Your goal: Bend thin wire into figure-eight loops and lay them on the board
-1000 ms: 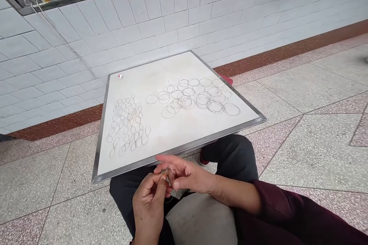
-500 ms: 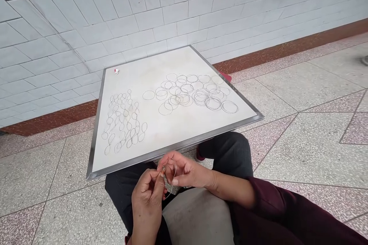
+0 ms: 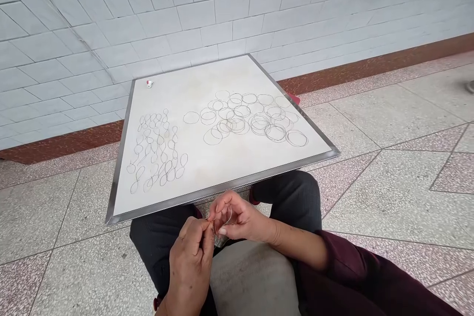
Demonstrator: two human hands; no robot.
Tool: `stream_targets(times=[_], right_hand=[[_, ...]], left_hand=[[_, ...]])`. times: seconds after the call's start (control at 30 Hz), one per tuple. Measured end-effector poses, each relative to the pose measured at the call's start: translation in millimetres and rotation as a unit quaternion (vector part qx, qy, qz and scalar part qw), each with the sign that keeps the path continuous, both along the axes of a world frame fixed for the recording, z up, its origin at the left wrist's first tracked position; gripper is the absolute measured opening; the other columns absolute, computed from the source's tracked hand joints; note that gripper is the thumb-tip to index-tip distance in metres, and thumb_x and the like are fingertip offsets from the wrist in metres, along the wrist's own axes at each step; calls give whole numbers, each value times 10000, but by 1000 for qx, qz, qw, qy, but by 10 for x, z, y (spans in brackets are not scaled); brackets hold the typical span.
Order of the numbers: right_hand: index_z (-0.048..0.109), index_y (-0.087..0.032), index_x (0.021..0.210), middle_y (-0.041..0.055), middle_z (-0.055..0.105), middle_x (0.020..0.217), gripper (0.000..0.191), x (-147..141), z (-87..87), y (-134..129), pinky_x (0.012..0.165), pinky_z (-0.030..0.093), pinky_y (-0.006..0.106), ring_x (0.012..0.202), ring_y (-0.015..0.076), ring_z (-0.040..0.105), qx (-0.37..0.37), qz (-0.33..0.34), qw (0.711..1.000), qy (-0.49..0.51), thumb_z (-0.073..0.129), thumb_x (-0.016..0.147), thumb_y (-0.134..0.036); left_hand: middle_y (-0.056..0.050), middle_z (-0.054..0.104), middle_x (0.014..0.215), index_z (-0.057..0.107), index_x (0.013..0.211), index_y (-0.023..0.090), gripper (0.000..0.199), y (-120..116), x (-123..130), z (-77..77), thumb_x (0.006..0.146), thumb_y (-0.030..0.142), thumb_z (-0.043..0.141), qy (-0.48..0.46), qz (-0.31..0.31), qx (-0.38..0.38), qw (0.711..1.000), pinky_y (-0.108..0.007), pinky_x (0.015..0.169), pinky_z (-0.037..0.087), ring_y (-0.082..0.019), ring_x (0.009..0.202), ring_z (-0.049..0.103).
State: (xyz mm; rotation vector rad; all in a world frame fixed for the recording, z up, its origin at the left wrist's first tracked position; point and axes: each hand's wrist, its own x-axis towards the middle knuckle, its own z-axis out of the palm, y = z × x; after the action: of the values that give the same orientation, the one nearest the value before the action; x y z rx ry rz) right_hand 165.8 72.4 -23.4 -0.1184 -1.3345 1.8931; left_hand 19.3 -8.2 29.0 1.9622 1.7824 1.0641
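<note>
One small red-and-white object, at the far left corner of the white table; identity too small to tell.

Many shaped wire pieces, left part of the table, laid in rough rows running from near its front edge toward the back; most show narrow double loops. Judged done; close lying prevents an exact count.

One left hand, just before the table's front edge, thumb and forefinger pinched together on a wire.

One wire piece, before the table's front edge, between the hands; a thin curve shows across the gap. Judged in progress; its form at the pinch is hidden by fingers.

One right hand, before the same edge; fingers curled, thumb apart, forefinger tip meeting the pinch. Whether it grips the wire cannot be told.

Numerous plain wire rings, middle to right part of the table, round, many overlapping, some stacked. Judged left to do: a considerable stock.
</note>
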Motion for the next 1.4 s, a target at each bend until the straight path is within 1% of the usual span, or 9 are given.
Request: stream_targets(times=[0.1, 0.27, 0.47, 0.6, 0.77, 0.97, 1.1, 1.27, 1.4], right_hand=[[446, -236, 1044, 21, 606, 1040, 335, 7, 13, 6, 658, 504, 225, 744, 69, 605, 9, -12, 1000, -10, 722, 862, -286], [465, -236, 1013, 16, 619, 952, 284, 27, 52, 2, 659, 496, 242, 769, 96, 590, 28, -41, 998, -40, 695, 883, -338], [468, -229, 1023, 12, 613, 931, 288, 52, 69, -8, 711, 507, 271, 806, 112, 607, 15, -30, 998, -59, 686, 889, -360], [492, -220, 1012, 8, 592, 927, 240, 44, 51, -6, 734, 509, 270, 834, 111, 597, 18, -37, 998, -44, 684, 895, -305], [494, -217, 1006, 0, 579, 915, 215, 29, 30, -5, 715, 502, 254, 800, 96, 580, 18, -45, 998, -33, 673, 904, -276], [504, -219, 974, 3, 574, 901, 217, 31, 28, -4, 713, 506, 275, 785, 107, 584, 30, -76, 993, -84, 671, 895, -333], [507, -221, 967, 4, 586, 894, 215, 22, 22, -10, 714, 517, 281, 793, 113, 594, 35, -92, 991, -92, 679, 885, -321], [501, -225, 948, -1, 599, 879, 254, 18, 16, -23, 706, 522, 288, 780, 119, 603, 21, -98, 988, -118, 696, 867, -366], [526, -221, 939, 4, 618, 885, 239, 18, 21, -33, 702, 511, 284, 773, 123, 599, 23, -119, 983, -138, 712, 848, -340]], left_hand=[[5, 593, 718, 597, 829, 213, 161, -24, -9, 17, 945, 173, 492, 3, -14, -7, 1000, -235, 589, 443, -138, 635, 561], [7, 555, 723, 582, 848, 218, 166, -52, -21, 98, 965, 194, 466, 12, -42, -52, 998, -241, 586, 430, -141, 641, 542], [5, 545, 720, 584, 840, 219, 199, -38, -33, 175, 973, 208, 436, 29, -66, -60, 996, -238, 559, 416, -138, 622, 535], [4, 541, 711, 568, 792, 213, 238, -29, -30, 197, 976, 218, 418, 48, -64, -71, 994, -240, 535, 403, -135, 599, 527], [-2, 559, 731, 581, 828, 216, 244, -23, -24, 199, 983, 217, 393, 65, -68, -77, 993, -241, 532, 416, -138, 602, 542], [-14, 592, 772, 616, 917, 218, 201, -12, -20, 191, 965, 221, 421, 97, -63, -67, 991, -253, 557, 444, -149, 634, 579], [-7, 594, 746, 629, 880, 222, 217, -10, -11, 189, 962, 234, 429, 117, -46, -67, 990, -247, 535, 440, -144, 606, 577], [-3, 611, 736, 650, 880, 228, 212, -9, -2, 173, 957, 281, 460, 119, -24, -69, 990, -237, 514, 434, -142, 588, 586], [5, 606, 713, 651, 844, 224, 241, 7, -3, 136, 967, 271, 449, 134, -16, -50, 990, -234, 510, 416, -135, 571, 577]])
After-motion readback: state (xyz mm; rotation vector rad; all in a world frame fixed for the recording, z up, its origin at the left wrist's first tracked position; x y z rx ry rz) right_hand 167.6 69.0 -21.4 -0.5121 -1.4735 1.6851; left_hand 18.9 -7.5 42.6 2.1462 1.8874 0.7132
